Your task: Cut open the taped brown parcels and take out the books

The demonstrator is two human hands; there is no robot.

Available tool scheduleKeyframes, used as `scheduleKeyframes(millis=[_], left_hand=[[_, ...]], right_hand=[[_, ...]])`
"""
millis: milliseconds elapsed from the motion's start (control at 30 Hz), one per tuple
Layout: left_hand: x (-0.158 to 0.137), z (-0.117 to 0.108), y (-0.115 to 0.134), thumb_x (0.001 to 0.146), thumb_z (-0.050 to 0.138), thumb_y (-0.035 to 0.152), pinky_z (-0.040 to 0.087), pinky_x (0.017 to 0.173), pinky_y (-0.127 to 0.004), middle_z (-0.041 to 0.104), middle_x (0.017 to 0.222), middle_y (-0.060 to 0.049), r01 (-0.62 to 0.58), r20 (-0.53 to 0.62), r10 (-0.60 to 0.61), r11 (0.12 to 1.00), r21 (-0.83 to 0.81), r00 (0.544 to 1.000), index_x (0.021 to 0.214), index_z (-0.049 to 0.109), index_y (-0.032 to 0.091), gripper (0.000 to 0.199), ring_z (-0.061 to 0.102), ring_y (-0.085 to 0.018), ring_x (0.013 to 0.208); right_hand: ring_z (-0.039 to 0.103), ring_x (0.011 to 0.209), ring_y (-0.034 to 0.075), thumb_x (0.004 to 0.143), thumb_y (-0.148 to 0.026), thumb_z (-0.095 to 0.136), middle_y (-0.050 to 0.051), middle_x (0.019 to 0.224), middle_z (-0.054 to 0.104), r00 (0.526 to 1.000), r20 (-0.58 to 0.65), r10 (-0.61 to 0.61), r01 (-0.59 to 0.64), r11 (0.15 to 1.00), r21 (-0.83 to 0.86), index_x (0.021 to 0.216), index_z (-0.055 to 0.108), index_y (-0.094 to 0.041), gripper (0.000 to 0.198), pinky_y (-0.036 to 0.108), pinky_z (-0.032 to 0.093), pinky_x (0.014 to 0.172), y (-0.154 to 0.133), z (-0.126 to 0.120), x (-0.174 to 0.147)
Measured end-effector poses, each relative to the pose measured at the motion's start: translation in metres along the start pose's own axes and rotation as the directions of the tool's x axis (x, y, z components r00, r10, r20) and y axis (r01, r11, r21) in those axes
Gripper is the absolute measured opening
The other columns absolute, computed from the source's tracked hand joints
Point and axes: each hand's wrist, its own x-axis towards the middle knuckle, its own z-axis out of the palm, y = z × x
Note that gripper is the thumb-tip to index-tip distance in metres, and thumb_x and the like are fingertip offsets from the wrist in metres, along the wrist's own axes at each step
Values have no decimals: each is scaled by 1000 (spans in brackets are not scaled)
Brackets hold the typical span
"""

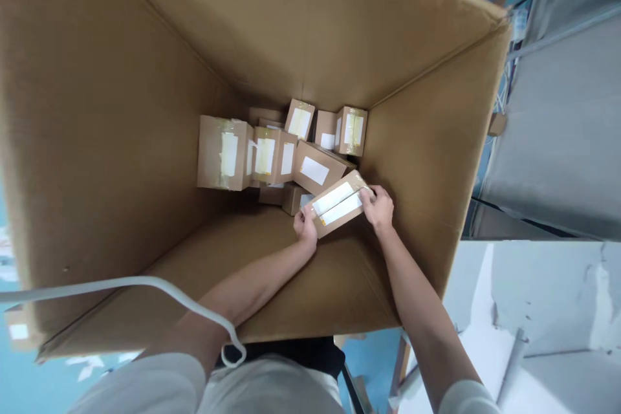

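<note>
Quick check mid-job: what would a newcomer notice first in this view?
Probably the huge open carton filling most of the view, with smaller labelled boxes jumbled at its bottom. Next, the narrow box near that pile, held at its ends between the left hand and right hand. Then the pale cord curving across the lower left, in front of the left forearm.

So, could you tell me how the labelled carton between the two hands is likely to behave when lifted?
The carton looks crisp-edged, so it should probably stay stiff. Its flat faces make rolling unlikely. Shiny tape at one end may feel slippery.
</note>
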Motion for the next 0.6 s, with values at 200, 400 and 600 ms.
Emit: scheduleKeyframes(millis=[200, 400, 600], left_hand=[[31, -37, 91, 85, 53, 51, 35, 108, -33, 57, 127, -8, -536, 89, 530, 841, 72, 843, 124, 59, 22, 48, 47, -24, 127], [102, -62, 143, 85, 57, 46, 33, 110, -36, 61, 124, -7, -545, 231, 532, 838, -9, 814, 114, 66, 18, 42, 48, -23, 127], [158, -56, 131, 80, 60, 42, 42, 102, -37, 64, 119, -8, -499, 180, 500, 865, -57, 847, 100, 70, 15, 35, 56, -23, 117]], right_hand=[[58, 102, 26, 81, -56, 52, 13, 111, 64, 998, -52, 33, -14, 946, 325, 122, 58, -16, 58, 41, 44, 94, -25, 16, -11], [55, 114, 25, 83, -59, 45, 12, 119, 62, 994, 101, 44, -88, 871, 483, 120, 61, -18, 57, 42, 38, 103, -36, 89, 17], [59, 112, 23, 87, -63, 29, 13, 117, 64, 961, 171, 217, -275, 679, 681, 115, 59, -13, 65, 41, 44, 98, -8, 152, 40]])
